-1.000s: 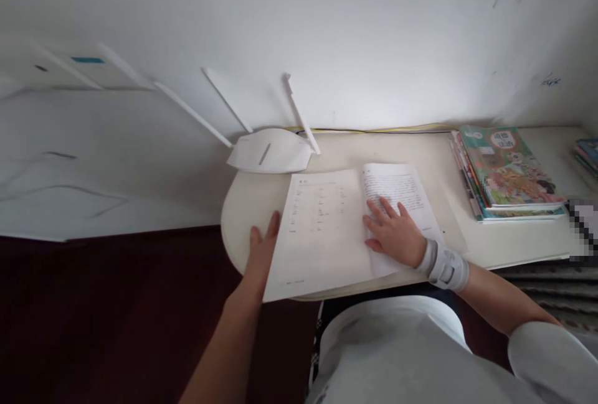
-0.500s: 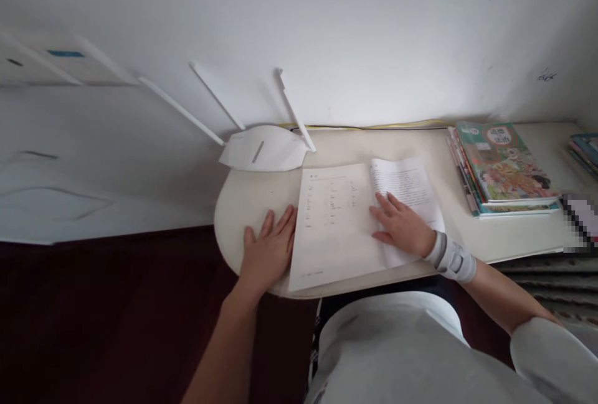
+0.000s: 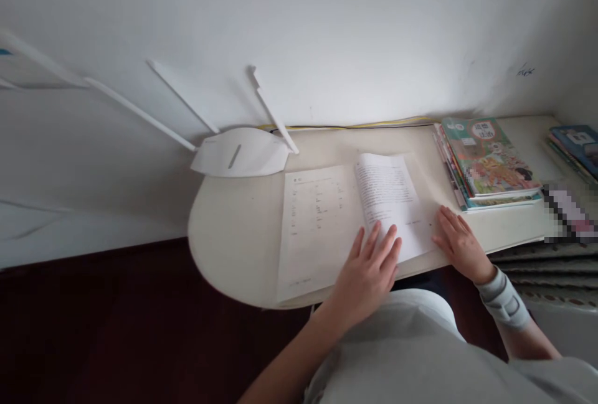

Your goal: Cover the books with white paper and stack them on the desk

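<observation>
An open booklet of printed white pages (image 3: 311,254) lies on the cream table (image 3: 233,236). Its right-hand page (image 3: 387,189) carries dense text and bulges near the fold. My left hand (image 3: 371,267) rests with fingers spread on the lower part of the booklet, around the fold. At the booklet's right edge my right hand (image 3: 460,242) lies flat, fingers stretched out, with a grey-white band (image 3: 504,298) on the wrist. Neither hand grips anything.
A white router (image 3: 240,154) with several antennas stands at the back left against the wall. Cables (image 3: 355,124) run along the table's back edge. To the right are a stack of books (image 3: 495,158), more books (image 3: 577,149) and a blurred item (image 3: 567,211).
My left hand has moved from beside the booklet's left edge onto its middle. My right hand has slid from the right page to its outer edge. The view has shifted rightward.
</observation>
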